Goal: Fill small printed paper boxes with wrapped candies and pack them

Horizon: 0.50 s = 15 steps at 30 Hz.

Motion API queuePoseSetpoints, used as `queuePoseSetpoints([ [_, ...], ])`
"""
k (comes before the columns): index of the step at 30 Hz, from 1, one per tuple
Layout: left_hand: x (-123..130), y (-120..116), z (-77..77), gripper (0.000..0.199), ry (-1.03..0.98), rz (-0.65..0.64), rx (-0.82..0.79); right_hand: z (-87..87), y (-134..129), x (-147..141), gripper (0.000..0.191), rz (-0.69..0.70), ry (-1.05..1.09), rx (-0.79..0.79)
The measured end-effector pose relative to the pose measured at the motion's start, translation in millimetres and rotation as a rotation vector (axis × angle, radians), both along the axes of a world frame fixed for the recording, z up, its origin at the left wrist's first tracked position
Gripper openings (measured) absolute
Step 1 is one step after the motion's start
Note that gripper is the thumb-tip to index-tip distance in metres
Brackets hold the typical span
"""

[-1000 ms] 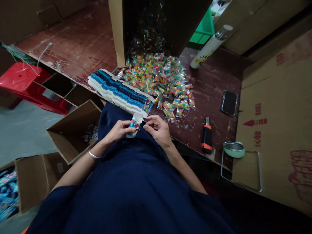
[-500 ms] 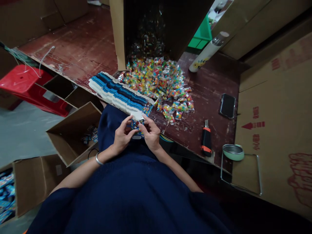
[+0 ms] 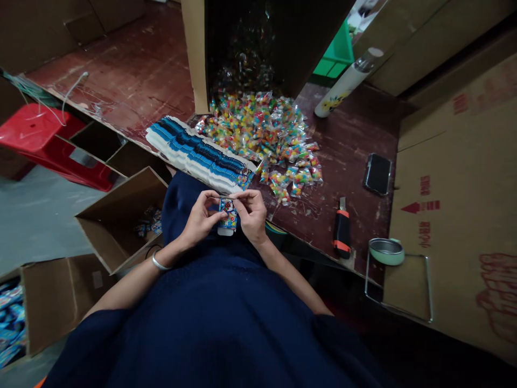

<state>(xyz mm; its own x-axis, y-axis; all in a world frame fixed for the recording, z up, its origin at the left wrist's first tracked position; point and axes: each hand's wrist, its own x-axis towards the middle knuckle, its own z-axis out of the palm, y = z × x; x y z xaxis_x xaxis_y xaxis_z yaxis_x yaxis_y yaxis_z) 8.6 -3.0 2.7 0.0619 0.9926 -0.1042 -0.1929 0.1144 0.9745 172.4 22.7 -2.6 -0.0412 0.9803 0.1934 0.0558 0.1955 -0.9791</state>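
- Small printed carton (image 3: 230,208): sitting over your lap, just off the table (image 3: 309,218) edge.
- Your left hand (image 3: 201,220) is gripping its left side; your right hand (image 3: 252,216) is pinching its top right.
- Progress (judged): top end seemingly nearing closure; bottom flap (image 3: 225,231) is sticking out, undone.
- Beyond: stacked cartons (image 3: 197,151) and candy sachets (image 3: 254,126) are lying unused.
- Leftward: an open box (image 3: 115,218) is holding small packs (image 3: 150,221).

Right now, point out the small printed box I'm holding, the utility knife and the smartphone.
Small printed box (image 3: 230,220), head view: on its printed front.
Utility knife (image 3: 342,230), head view: on its black handle.
Smartphone (image 3: 378,174), head view: on its dark screen.
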Motion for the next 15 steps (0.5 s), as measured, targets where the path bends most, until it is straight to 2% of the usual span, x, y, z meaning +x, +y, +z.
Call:
queuePoseSetpoints([
  [6,-5,-2,4.8,0.058,0.006,-0.08,-0.021,16.5,9,6,0.043,0.146,0.054,-0.123],
  [9,-8,-3,7.3,0.06,0.071,-0.095,-0.019,21.8,15,13,0.04,0.162,0.016,-0.218],
  [15,-9,-2,14.6,0.066,0.082,-0.183,-0.037,21.5,23,19,0.033,0.153,-0.002,-0.262],
])
